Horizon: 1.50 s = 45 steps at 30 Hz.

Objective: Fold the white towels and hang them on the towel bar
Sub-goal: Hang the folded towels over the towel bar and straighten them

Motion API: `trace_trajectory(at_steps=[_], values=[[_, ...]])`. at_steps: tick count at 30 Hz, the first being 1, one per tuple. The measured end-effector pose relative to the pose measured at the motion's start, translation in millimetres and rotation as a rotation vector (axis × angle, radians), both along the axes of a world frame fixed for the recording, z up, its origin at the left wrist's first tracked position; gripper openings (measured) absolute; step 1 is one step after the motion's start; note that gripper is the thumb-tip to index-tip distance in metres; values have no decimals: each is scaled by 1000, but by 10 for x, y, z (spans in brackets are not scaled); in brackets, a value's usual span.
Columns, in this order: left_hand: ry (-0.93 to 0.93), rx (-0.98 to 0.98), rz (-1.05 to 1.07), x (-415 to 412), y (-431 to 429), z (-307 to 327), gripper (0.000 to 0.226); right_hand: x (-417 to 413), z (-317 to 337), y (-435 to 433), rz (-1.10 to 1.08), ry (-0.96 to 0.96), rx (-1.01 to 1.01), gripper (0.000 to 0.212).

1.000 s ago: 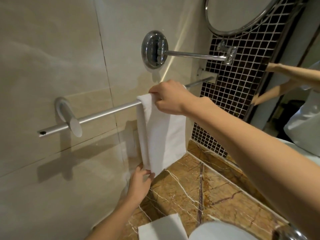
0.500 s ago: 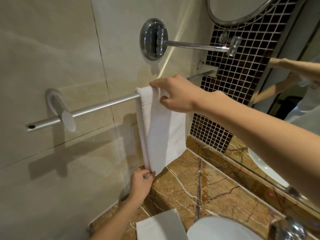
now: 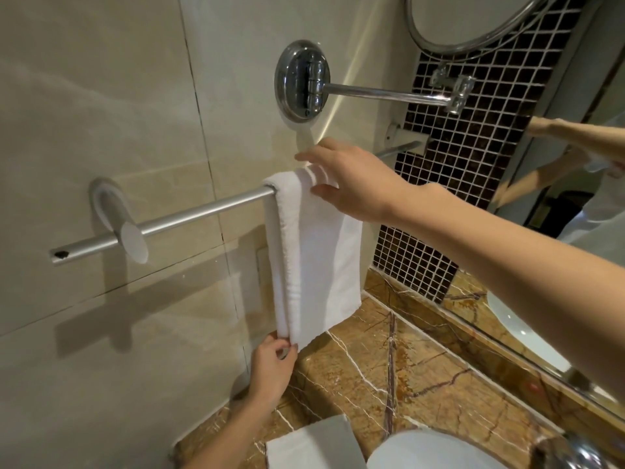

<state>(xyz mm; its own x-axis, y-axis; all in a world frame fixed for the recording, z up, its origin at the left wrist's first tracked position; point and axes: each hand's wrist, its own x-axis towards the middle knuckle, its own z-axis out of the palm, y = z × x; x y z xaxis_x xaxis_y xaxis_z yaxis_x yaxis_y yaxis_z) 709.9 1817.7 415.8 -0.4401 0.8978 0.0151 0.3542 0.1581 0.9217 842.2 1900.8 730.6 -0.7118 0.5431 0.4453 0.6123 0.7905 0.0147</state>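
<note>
- While one folded towel (image 3: 318, 252) hangs over the bar (image 3: 189, 216), a second towel (image 3: 307, 445) lies on the counter (image 3: 422, 374) at 6 o'clock, not yet hung.
- Right hand (image 3: 355, 184), fingers straight, rests on the fold atop the bar; the cloth drops toward 6 o'clock.
- Left hand (image 3: 270, 367) pinches the hanging towel's lower corner, at its 12 o'clock.

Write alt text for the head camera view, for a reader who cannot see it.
A folded white towel hangs over a wall-mounted towel bar; the right hand rests on its top fold while the left hand pinches its bottom corner. A second white towel lies on the brown marble counter below.
</note>
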Motion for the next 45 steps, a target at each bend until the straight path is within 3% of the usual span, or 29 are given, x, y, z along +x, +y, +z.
trace_trajectory(at_steps=[5,10,15,20,26,30,35,45], values=[[-82,47,64,-22,5,-27,8,-45,41,41,-14,-41,-14,20],[-91,45,64,-21,17,-73,9,-89,33,24,-45,3,22,26],[-73,54,85,-60,-28,-97,25,-99,47,52,-49,-2,36,29],[-128,78,114,-51,-69,-116,8,-75,48,105,-47,-17,4,32],[-206,119,145,86,-117,-154,23,-90,81,90,-52,-32,0,29],[-295,98,114,172,-92,-145,48,-98,97,81,-56,-46,-13,30],[-262,63,66,201,-89,-187,21,-95,92,94,-50,-38,-13,30],[-264,62,-14,235,-144,-217,27,-121,181,135,-28,-134,-69,17]])
